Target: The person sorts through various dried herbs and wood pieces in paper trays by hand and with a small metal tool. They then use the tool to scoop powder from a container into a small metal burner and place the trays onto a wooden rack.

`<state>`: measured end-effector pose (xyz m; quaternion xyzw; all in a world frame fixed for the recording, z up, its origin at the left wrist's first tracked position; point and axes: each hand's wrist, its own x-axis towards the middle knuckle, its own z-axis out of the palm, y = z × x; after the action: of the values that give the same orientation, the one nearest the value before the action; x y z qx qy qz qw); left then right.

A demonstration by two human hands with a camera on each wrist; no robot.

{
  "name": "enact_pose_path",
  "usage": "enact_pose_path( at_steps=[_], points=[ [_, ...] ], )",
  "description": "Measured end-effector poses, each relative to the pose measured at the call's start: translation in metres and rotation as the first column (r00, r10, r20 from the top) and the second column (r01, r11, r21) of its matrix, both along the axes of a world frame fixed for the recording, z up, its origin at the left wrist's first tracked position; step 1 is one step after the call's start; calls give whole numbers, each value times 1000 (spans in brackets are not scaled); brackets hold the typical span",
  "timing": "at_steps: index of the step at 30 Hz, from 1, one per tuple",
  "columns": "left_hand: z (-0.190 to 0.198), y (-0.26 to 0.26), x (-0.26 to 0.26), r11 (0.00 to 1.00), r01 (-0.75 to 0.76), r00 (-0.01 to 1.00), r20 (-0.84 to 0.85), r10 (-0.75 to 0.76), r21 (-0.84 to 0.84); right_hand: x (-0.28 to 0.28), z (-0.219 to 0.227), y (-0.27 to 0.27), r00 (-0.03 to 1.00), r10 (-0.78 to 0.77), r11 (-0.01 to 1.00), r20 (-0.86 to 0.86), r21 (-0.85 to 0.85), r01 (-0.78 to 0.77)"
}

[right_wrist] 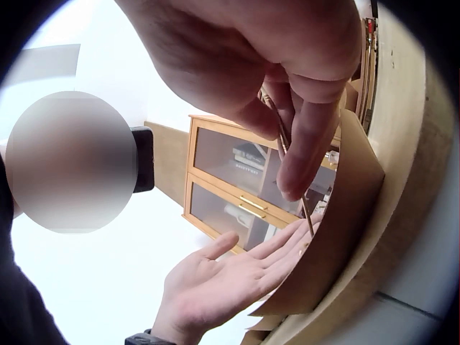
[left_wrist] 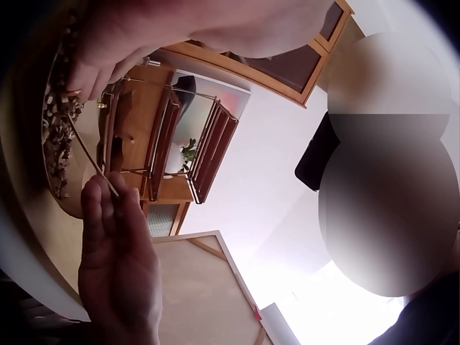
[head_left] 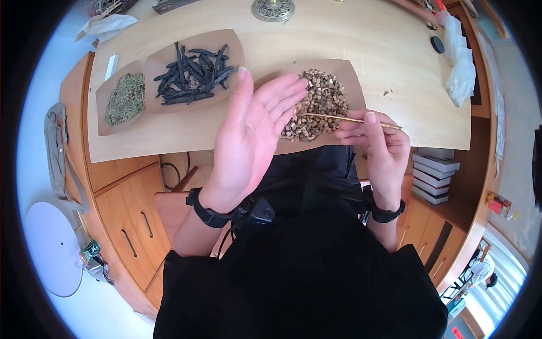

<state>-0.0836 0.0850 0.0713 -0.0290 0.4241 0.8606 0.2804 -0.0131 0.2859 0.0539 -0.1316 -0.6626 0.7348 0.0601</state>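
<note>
In the head view my left hand (head_left: 247, 133) is held out flat, palm turned up, its fingertips over the left side of a heap of small chopped brown pieces (head_left: 326, 93). The heap lies on a sheet of brown paper (head_left: 349, 73). Between thumb and fingers my right hand (head_left: 385, 148) pinches a thin brass-coloured stick (head_left: 333, 117). The stick slants leftward across the heap, its tip close to the left fingers. From the right wrist, the stick (right_wrist: 308, 218) points down to the fingertips of the open left hand (right_wrist: 226, 284), where a small pale bit shows.
Left of the heap, dark dried strips (head_left: 195, 73) and a greenish dried herb (head_left: 125, 99) lie on brown papers. An ornate metal stand (head_left: 273, 9) is at the back, a black cap (head_left: 437, 44) and plastic bag (head_left: 460, 70) at right. Boxes (head_left: 435, 175) sit below the table.
</note>
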Motion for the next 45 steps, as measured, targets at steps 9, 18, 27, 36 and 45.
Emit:
enact_pose_path(
  at_steps=[9, 18, 27, 36, 45],
  points=[
    [0, -5, -5, 972, -102, 994, -21, 108, 212, 2, 0, 7, 998, -18, 995, -54, -101, 12],
    [13, -12, 10, 805, 55, 880, -351, -319, -591, 14, 23, 19, 994, -72, 923, -76, 372, 96],
    [-3, -2, 3, 918, 117, 968, -161, -190, -380, 6, 1, 5, 998, 53, 995, 36, 88, -56],
    [-2, 1, -1, 973, 81, 994, -59, -96, -216, 1, 0, 3, 998, 41, 998, 38, -49, -40],
    [-5, 6, -5, 948, -78, 988, 152, 32, 309, 3, 5, -5, 998, 43, 991, -51, -124, -49]
  ],
)
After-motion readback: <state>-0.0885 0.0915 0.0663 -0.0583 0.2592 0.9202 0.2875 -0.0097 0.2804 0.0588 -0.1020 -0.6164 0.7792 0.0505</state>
